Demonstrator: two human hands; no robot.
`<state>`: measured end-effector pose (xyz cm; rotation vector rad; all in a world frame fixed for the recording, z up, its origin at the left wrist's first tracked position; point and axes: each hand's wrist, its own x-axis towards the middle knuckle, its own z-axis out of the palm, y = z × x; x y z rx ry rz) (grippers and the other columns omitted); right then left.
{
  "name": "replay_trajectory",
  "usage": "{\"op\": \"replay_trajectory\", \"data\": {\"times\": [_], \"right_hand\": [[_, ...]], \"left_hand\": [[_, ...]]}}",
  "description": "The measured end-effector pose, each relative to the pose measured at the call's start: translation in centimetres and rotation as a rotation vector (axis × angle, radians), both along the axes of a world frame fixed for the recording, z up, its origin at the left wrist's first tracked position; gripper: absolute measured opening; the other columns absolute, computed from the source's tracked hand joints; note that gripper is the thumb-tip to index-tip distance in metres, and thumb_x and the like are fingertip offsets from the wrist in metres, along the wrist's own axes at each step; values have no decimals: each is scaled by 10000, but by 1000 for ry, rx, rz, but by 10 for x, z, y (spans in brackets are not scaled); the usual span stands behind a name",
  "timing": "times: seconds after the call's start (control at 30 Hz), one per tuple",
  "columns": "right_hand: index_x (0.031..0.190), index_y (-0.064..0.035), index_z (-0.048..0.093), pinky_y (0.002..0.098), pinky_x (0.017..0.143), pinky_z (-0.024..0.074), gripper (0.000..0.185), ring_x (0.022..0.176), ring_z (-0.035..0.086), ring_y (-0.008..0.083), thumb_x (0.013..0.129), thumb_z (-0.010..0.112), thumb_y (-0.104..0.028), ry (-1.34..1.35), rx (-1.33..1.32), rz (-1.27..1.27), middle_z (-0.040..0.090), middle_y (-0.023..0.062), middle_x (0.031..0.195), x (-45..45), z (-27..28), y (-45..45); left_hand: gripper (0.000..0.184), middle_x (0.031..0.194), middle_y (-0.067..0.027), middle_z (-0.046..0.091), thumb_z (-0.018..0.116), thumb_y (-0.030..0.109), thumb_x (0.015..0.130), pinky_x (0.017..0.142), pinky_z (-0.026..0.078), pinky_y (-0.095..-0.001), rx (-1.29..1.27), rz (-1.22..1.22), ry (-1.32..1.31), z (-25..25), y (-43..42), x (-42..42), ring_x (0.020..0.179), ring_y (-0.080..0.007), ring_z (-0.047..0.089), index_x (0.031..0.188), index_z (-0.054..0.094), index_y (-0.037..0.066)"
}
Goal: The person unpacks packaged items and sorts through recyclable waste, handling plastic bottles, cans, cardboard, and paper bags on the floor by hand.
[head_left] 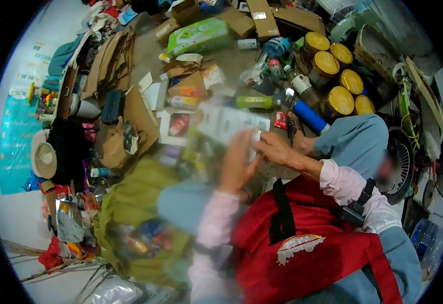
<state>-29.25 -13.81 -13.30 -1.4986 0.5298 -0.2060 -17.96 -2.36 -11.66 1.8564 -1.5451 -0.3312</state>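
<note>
A white box with small printed markings (231,120) is held in front of me, its left part smeared by blur. My left hand (235,164) reaches up to its near edge with the fingers closed on it. At the right end my right hand (277,148) is closed, its fingertips pinching the corner. Beyond the box lies a bottle of yellow-green liquid (254,102). Beside the right end is a small red packet (280,120), and to the left a red item (179,124) sits in an open white carton.
Several jars with yellow lids (325,63) stand at the right behind a blue cylinder (308,115). A green sack (130,202) with mixed items lies at my left. Flattened cardboard (107,63) leans farther back, near a green package (198,35). A spoked wheel (399,164) is by my right knee.
</note>
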Motion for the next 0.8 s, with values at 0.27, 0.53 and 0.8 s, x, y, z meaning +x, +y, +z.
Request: {"op": "replay_trajectory", "data": {"times": [0.27, 0.53, 0.8], "right_hand": [[1106, -29, 515, 260, 610, 473, 318, 733, 590, 143, 823, 541, -170, -204, -387, -71, 593, 95, 906, 6, 16, 6], [998, -45, 569, 285, 674, 463, 239, 766, 578, 207, 763, 602, -66, -95, -652, -136, 582, 101, 881, -13, -14, -21], [996, -53, 538, 290, 668, 455, 272, 749, 557, 223, 738, 624, -51, -58, -892, -286, 545, 92, 935, -3, 23, -30]], "left_hand": [[322, 981, -183, 587, 459, 178, 876, 764, 439, -327, 29, 371, 290, -18, 8, 6, 848, -259, 570, 1102, 533, -39], [202, 703, -149, 505, 418, 128, 863, 599, 381, -399, -168, 658, 497, -38, 16, 38, 661, -295, 491, 721, 513, 20], [210, 678, -150, 469, 429, 149, 866, 594, 348, -398, -149, 680, 444, -33, 12, 23, 635, -273, 429, 730, 483, -2]]}}
